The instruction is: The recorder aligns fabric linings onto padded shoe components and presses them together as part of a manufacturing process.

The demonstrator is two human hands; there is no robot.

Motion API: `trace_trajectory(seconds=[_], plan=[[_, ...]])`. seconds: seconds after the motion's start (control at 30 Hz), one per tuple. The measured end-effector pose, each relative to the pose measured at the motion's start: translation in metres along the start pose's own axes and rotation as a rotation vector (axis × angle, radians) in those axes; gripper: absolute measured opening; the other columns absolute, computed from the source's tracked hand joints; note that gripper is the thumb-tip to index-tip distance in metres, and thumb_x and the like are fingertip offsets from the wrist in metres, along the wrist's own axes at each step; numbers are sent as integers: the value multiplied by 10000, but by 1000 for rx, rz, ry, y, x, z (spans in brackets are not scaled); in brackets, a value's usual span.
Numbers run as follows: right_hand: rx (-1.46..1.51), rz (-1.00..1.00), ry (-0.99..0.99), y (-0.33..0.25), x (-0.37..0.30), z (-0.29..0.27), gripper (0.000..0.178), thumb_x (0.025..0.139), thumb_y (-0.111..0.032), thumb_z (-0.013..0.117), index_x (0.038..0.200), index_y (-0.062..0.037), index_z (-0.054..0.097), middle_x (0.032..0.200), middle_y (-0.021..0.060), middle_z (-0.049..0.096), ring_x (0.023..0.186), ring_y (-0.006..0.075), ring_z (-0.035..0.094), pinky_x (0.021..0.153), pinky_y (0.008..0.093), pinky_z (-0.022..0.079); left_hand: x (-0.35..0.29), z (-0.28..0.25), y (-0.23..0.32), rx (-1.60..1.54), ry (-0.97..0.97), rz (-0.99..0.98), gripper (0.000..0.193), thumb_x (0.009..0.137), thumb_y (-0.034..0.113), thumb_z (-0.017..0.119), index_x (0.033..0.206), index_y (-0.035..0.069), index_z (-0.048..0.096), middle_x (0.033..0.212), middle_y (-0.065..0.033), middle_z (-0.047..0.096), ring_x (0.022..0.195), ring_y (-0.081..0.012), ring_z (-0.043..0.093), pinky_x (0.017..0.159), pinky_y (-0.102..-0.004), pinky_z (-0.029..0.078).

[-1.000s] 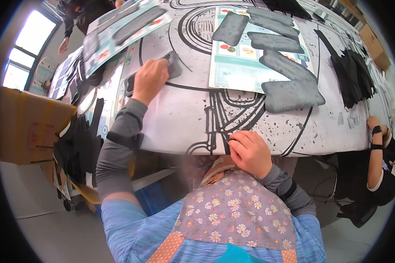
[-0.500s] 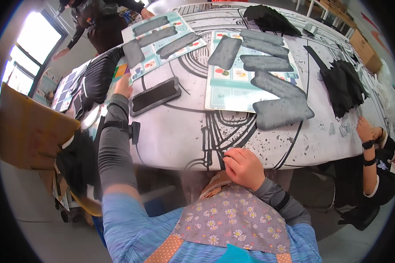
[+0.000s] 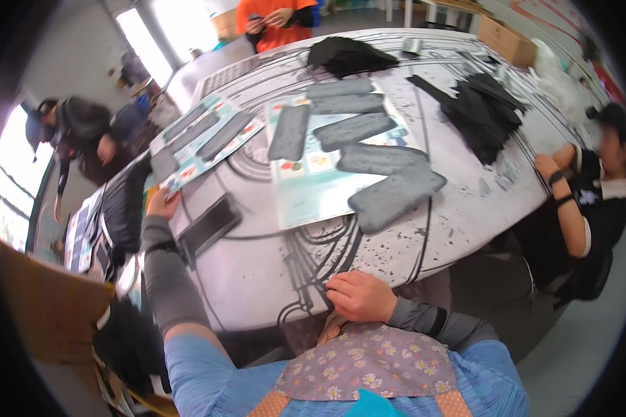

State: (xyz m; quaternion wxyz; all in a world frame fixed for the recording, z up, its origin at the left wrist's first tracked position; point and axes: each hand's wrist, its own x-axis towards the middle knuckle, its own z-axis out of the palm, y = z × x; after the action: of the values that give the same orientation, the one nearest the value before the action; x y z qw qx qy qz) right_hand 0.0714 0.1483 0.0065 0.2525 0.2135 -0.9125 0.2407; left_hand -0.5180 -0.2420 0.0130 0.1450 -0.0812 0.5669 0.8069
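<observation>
At the near left of the table, my left hand [image 3: 163, 203] has its fingers closed at the near corner of a printed sheet [image 3: 188, 178]. Several flat grey pieces [image 3: 225, 136] lie on that sheet. Just right of the hand rests a dark oblong piece [image 3: 212, 224] with a grey rim. At the near table edge my right hand [image 3: 360, 295] lies with its fingers curled together; what is under them, if anything, is hidden. Ahead of it, more grey oblong pieces [image 3: 398, 197] overlap on a second printed sheet [image 3: 300, 198].
Black cloth-like heaps lie at the back [image 3: 349, 57] and right [image 3: 481, 117] of the table [image 3: 257, 295]. Dark bundled material [image 3: 125, 208] and a cardboard box [image 3: 49, 306] stand left. One person sits right, another in orange [image 3: 277, 22] stands behind, others are far left.
The view has turned and tilted, so the table appears rotated and the person in orange shows at the back. Both hands keep about the same places on the table.
</observation>
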Motion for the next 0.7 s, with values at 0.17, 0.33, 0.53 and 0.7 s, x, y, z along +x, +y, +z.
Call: trace_trajectory(seconds=[0.17,0.33,0.53,0.7], plan=[[-73,76,-26,10,-4,9,272,774,-139,719,1033,-77,662,1147,57,673,1115,245,649,934,358,533,35,38,-53,98,-50,-4,246,960,-49,471,1199,-97,506,1211,-204,591,1163,-375,645,991,-414,623],[-45,12,46,8,-11,9,260,793,-150,709,1036,-78,651,1168,64,666,1123,252,649,942,360,532,48,22,-5,-115,-48,18,337,943,-138,400,1275,-151,451,1221,-245,591,1104,-379,686,994,-396,623],[-51,9,39,13,-11,13,239,802,-154,700,1016,-67,639,1152,72,661,1118,253,650,940,358,531,-8,50,1,-147,-119,28,303,1015,-87,420,1314,-135,435,1229,-291,589,1120,-374,687,981,-377,630],[-65,-8,82,12,-11,13,245,772,-166,709,973,-50,632,1133,80,658,1105,241,634,905,344,523,-84,87,9,4,-263,175,358,1004,-80,472,1362,-89,486,1310,-196,618,1120,-273,688,944,-286,625]])
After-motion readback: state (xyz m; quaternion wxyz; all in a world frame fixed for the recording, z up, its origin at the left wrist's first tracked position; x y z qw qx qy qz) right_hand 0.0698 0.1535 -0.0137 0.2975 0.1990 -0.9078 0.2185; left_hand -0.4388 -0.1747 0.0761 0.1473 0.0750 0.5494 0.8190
